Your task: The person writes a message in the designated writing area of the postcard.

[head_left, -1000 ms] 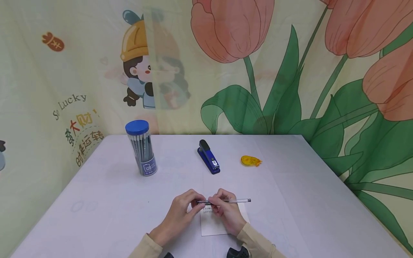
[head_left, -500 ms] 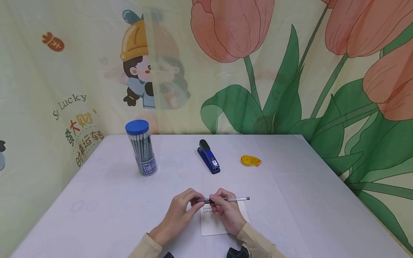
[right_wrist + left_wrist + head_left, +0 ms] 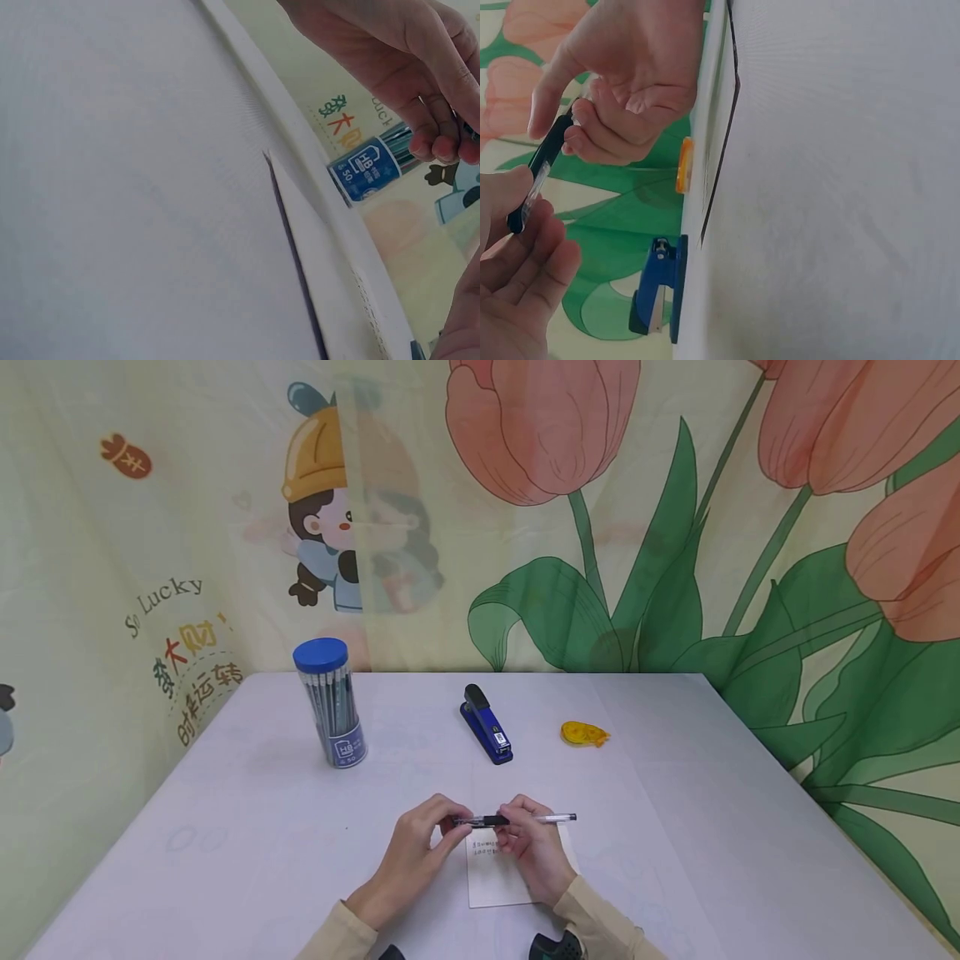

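A gel pen (image 3: 491,820) with a black grip and a clear barrel lies almost level across both hands in the head view. Its left end is pinched between the thumb and fingers of my left hand (image 3: 420,843); a clear part shows there in the left wrist view. Farther along the barrel, my right hand (image 3: 536,852) holds it with curled fingers, its clear end sticking out to the right. Below the pen is a white sheet of paper (image 3: 498,887) with small handwritten lines near its far edge. My right hand covers part of the sheet.
On the white table (image 3: 247,860), a tub of pencils (image 3: 330,710) with a blue lid stands at the back left. A blue stapler (image 3: 486,727) lies at the back middle. To its right lies a small yellow object (image 3: 583,734). A printed curtain hangs behind.
My right fingers have shifted slightly right along the pen, so more of the black grip shows. The pen has risen a little in the head view, and more handwriting is visible.
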### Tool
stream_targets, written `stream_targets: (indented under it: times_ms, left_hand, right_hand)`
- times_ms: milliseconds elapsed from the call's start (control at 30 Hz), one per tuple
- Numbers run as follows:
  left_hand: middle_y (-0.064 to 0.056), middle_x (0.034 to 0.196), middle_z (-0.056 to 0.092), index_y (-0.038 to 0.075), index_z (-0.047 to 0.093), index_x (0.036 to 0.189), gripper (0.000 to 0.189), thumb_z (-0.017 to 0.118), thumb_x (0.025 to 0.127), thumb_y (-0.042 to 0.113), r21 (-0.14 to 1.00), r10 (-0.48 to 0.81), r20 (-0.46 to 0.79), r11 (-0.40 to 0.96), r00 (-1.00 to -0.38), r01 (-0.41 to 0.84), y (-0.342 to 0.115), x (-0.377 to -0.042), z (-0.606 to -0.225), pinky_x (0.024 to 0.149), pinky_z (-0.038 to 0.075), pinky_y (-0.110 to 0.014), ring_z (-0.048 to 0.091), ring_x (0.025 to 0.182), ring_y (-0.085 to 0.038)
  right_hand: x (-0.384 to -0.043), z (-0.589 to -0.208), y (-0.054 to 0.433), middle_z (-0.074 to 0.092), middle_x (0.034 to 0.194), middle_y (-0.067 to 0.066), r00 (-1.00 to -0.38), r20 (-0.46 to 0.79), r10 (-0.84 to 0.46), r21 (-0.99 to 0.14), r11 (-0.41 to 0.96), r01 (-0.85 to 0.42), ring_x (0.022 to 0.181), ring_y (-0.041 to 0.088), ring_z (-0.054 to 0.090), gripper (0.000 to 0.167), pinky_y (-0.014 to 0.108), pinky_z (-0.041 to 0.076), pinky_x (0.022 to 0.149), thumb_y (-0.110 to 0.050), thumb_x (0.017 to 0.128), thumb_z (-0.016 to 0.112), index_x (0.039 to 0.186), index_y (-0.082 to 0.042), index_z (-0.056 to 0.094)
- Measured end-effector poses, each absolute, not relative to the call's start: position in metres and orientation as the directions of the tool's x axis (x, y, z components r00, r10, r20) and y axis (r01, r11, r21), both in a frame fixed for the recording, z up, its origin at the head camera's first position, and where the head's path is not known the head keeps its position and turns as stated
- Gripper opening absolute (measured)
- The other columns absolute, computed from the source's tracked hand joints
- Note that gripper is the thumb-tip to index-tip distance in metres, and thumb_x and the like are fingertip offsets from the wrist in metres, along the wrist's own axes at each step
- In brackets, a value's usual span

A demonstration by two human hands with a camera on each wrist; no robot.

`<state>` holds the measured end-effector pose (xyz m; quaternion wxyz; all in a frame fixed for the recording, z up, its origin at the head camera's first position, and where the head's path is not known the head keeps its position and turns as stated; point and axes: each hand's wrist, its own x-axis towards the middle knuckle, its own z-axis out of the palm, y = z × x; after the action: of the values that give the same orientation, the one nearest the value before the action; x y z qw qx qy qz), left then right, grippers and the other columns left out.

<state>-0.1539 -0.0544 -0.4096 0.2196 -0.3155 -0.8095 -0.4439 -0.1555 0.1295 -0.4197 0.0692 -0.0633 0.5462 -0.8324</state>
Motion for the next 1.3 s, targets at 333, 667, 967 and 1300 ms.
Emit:
stream_targets:
  times_ms: [333,667,967,1300]
  left_hand:
    - [0.007,0.084,0.063,0.008,0.068,0.093,0.019,0.074,0.078,-0.002,0.583,0.220,0.674,0.428,-0.705,0.691,-0.0532,-0.1543,-0.4083,0.058,0.047,-0.025,0.052,0.072,-0.001]
    - [0.005,0.084,0.063,0.006,0.067,0.093,0.020,0.075,0.077,-0.004,0.571,0.207,0.693,0.427,-0.690,0.701,-0.0538,-0.1550,-0.4087,0.058,0.048,-0.024,0.053,0.071,-0.001]
    - [0.006,0.082,0.062,0.005,0.067,0.092,0.021,0.077,0.075,-0.002,0.575,0.204,0.687,0.434,-0.697,0.694,-0.0543,-0.1544,-0.4089,0.058,0.049,-0.026,0.051,0.070,-0.001]
    - [0.005,0.083,0.062,0.007,0.067,0.091,0.021,0.078,0.075,0.000,0.569,0.229,0.682,0.430,-0.694,0.701,-0.0533,-0.1541,-0.4096,0.058,0.049,-0.025,0.052,0.069,-0.004]
  right_hand:
    - [-0.1556,-0.4197,0.1300,0.065,0.072,-0.004,-0.990,0.036,-0.133,-0.881,-0.472,0.032,0.061,0.004,0.055,0.021,0.014,0.045,0.056,-0.002,0.091,0.053,0.077,-0.016,0.061]
    - [-0.1583,-0.4217,0.1284,0.067,0.074,-0.001,-0.997,0.009,-0.071,-0.850,-0.525,0.030,0.064,0.005,0.059,0.022,0.015,0.049,0.059,0.001,0.091,0.053,0.080,-0.012,0.067]
    - [-0.1589,-0.4212,0.1271,0.067,0.079,0.003,-0.998,-0.023,-0.051,-0.864,-0.502,0.046,0.068,0.008,0.060,0.010,0.016,0.051,0.062,0.002,0.093,0.054,0.091,-0.003,0.063]
    - [-0.1603,-0.4182,0.1288,0.062,0.093,0.005,-0.995,-0.037,-0.089,-0.929,-0.364,0.067,0.079,0.010,0.060,0.029,0.018,0.053,0.073,-0.006,0.097,0.053,0.114,0.016,0.046]
